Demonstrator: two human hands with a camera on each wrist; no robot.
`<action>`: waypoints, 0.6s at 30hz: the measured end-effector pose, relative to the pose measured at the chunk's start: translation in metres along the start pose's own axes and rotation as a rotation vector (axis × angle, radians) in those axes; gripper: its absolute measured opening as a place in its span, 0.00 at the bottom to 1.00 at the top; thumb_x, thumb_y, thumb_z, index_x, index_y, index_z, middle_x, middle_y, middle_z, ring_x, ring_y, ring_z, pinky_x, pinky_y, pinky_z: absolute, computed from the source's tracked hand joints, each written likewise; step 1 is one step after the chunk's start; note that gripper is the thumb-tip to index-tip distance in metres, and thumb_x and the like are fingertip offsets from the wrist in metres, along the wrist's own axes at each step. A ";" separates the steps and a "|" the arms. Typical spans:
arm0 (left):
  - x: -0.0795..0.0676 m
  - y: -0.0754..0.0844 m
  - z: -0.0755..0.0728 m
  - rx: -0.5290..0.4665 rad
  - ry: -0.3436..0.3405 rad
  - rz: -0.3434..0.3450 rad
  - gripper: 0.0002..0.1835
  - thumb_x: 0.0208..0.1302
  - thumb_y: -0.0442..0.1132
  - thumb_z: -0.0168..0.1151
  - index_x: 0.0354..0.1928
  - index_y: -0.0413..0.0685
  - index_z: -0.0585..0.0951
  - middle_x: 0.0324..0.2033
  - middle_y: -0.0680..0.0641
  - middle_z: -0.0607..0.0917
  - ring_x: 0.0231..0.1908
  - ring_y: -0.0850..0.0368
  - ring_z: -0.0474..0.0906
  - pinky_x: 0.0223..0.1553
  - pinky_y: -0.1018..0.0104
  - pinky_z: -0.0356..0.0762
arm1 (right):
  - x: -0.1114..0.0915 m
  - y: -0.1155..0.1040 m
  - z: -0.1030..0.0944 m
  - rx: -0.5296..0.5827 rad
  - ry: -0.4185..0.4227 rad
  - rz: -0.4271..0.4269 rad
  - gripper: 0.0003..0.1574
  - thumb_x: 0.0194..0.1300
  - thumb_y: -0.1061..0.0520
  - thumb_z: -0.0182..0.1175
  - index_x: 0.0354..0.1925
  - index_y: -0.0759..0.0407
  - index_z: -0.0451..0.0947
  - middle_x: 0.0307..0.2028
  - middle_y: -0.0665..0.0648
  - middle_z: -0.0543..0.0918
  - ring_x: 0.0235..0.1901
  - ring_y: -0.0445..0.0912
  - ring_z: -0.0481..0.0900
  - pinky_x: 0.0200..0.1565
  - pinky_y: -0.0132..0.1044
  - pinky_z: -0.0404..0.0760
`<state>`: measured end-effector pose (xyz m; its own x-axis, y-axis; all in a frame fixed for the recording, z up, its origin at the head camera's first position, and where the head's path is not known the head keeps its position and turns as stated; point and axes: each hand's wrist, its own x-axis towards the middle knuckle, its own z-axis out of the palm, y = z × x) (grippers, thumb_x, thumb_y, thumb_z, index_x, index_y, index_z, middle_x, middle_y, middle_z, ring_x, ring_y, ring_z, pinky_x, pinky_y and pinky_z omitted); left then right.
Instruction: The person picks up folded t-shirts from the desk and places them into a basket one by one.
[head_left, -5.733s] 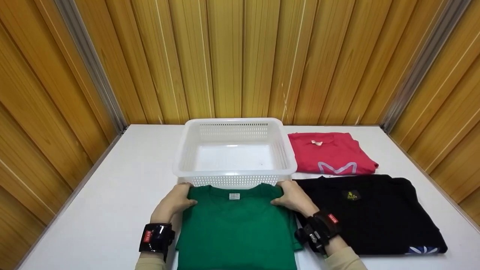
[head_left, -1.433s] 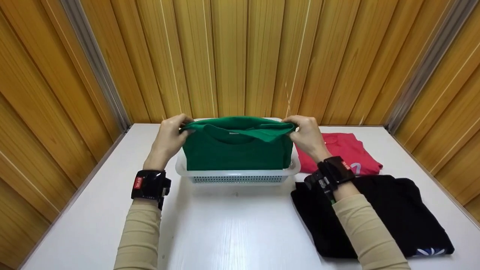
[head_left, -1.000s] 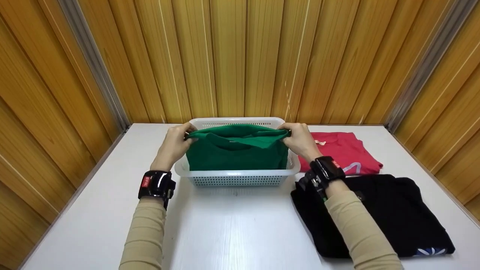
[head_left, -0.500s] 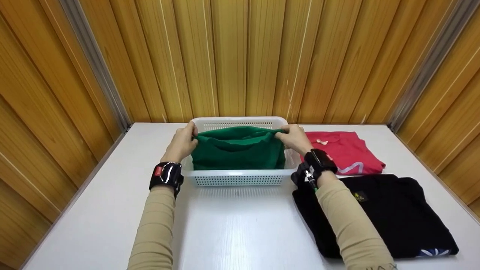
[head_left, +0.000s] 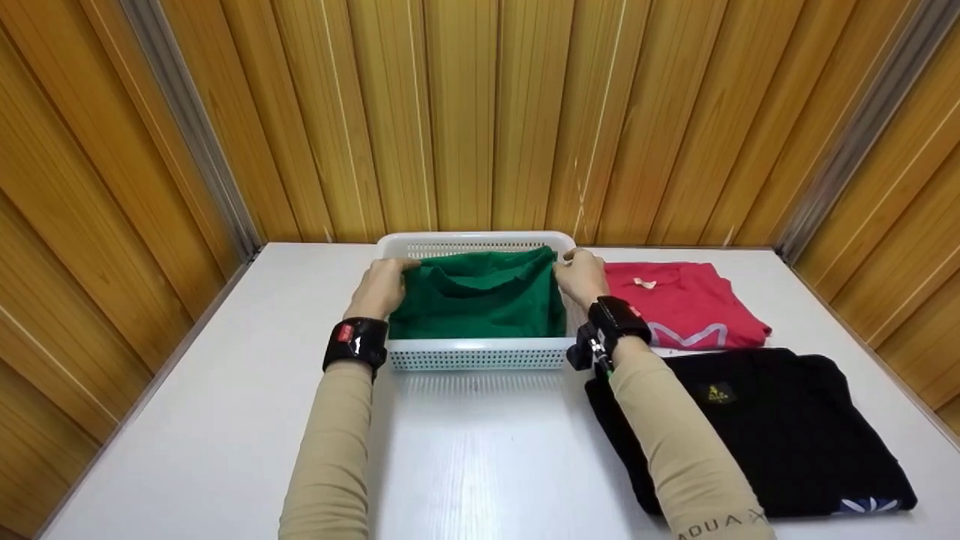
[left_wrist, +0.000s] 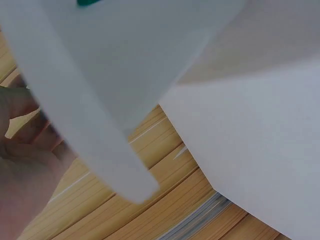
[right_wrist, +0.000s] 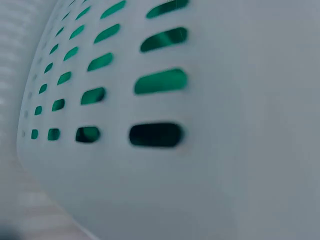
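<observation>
A folded green T-shirt point(head_left: 484, 315) slants inside the white plastic basket point(head_left: 480, 344), its neckline toward the back. My left hand point(head_left: 379, 286) reaches over the basket's left side, its fingers gripping the shirt's upper left edge. At the upper right edge my right hand point(head_left: 583, 277) pinches the cloth, and a corner of it stands up beside the fingertips. In the left wrist view, the hand point(left_wrist: 32, 160) bends behind the basket rim point(left_wrist: 75, 105), which hides its fingertips. Green cloth point(right_wrist: 162, 81) shows through the slots of the basket wall point(right_wrist: 215, 175) in the right wrist view.
Right of the basket lies a folded red T-shirt point(head_left: 682, 300) with a pale outline print. Nearer, a folded black garment point(head_left: 780, 442) lies partly under the right forearm. The white table point(head_left: 187, 420) meets wood-patterned panels point(head_left: 465, 120) at the back and sides.
The green T-shirt has gone from the table in front into the basket, held by both hands. Over the last second its upper edge has sunk lower and the hands have drawn closer together.
</observation>
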<state>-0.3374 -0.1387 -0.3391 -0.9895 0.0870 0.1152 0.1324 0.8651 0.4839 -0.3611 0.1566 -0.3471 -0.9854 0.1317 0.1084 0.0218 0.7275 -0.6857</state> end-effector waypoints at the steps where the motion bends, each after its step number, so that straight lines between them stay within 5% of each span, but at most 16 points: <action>1: 0.000 0.000 0.000 0.012 0.002 0.002 0.23 0.67 0.27 0.45 0.61 0.48 0.75 0.60 0.40 0.76 0.57 0.45 0.75 0.60 0.48 0.71 | 0.000 0.000 -0.001 -0.002 -0.007 -0.003 0.27 0.65 0.56 0.50 0.58 0.69 0.71 0.54 0.68 0.79 0.51 0.57 0.79 0.53 0.45 0.78; 8: -0.003 0.001 0.000 0.046 0.015 0.032 0.22 0.63 0.28 0.49 0.60 0.42 0.75 0.58 0.37 0.78 0.53 0.40 0.78 0.55 0.46 0.74 | -0.002 -0.001 -0.006 -0.044 -0.078 -0.054 0.27 0.63 0.57 0.49 0.58 0.69 0.70 0.53 0.68 0.80 0.54 0.57 0.78 0.54 0.46 0.77; 18: -0.009 0.009 0.005 0.021 0.026 0.057 0.19 0.68 0.36 0.51 0.60 0.41 0.73 0.51 0.39 0.82 0.41 0.48 0.79 0.46 0.53 0.77 | -0.007 0.005 -0.019 0.000 -0.207 -0.268 0.23 0.65 0.57 0.54 0.55 0.67 0.73 0.52 0.69 0.81 0.53 0.60 0.78 0.54 0.50 0.77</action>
<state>-0.3272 -0.1294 -0.3403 -0.9785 0.1240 0.1647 0.1872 0.8693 0.4574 -0.3507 0.1719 -0.3373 -0.9695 -0.2037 0.1363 -0.2425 0.7180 -0.6524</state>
